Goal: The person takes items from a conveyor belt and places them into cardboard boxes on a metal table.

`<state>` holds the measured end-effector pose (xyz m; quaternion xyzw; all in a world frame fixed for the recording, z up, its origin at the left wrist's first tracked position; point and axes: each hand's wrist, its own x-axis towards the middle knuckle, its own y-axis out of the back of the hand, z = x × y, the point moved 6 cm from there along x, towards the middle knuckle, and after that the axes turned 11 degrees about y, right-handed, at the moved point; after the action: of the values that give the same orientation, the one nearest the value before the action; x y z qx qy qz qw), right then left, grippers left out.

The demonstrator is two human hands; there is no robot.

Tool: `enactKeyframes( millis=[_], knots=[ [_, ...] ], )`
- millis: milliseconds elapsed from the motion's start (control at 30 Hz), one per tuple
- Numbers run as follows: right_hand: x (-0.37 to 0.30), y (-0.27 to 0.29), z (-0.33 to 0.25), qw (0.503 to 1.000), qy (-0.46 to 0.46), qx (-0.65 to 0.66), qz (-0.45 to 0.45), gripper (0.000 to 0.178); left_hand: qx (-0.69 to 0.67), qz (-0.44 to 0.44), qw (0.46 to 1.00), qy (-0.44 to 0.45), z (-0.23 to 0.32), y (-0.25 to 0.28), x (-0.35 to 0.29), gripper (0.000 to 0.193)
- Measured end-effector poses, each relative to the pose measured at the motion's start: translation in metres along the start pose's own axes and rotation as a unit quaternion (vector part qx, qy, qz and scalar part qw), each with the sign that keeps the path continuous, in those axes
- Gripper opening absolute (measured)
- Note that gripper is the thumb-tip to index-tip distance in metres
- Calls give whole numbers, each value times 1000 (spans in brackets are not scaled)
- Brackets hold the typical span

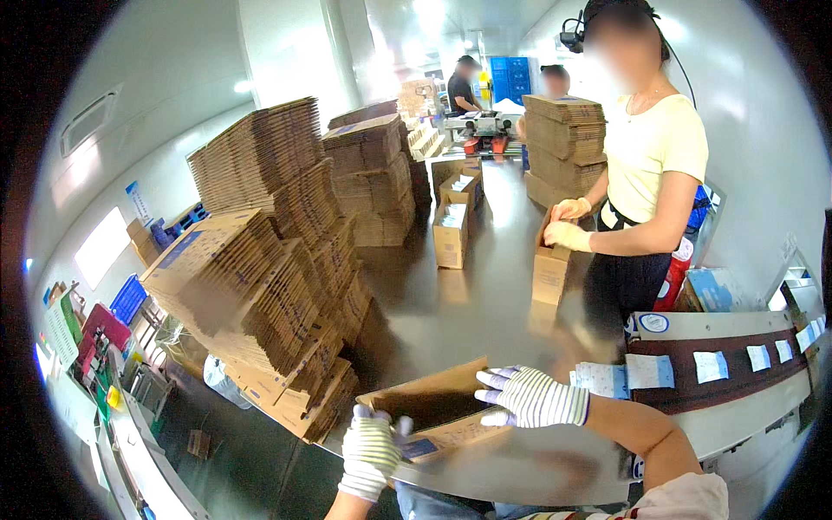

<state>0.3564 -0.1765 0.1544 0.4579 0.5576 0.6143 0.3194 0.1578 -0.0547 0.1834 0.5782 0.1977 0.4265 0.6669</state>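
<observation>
An opened cardboard box [472,431] sits tilted at the near edge of the metal table in front of me. My left hand [373,452], in a striped knit glove, grips its near left corner, the thumb at the rim. My right hand [539,397], gloved the same way, holds the box's right end, with fingers reaching over the edge into the opening. The inside looks dark, and I see nothing in it. To the right of my right hand lie several overlapping white-and-blue packets [600,380] at the end of a conveyor belt.
Tall stacks of flattened cartons [269,286] line the table's left side. More packets ride the brown conveyor belt [685,394] at right. Across the table [416,303], a person's gloved hands [568,227] work on another box [550,276]. Filled boxes [451,234] stand farther back.
</observation>
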Motion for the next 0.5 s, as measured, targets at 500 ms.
enactKeyframes(
  millis=[500],
  knots=[
    [55, -27, 28, 1000, 10, -26, -3, 31, 7, -115, 988, -99, 31, -79, 38, 31]
  ],
)
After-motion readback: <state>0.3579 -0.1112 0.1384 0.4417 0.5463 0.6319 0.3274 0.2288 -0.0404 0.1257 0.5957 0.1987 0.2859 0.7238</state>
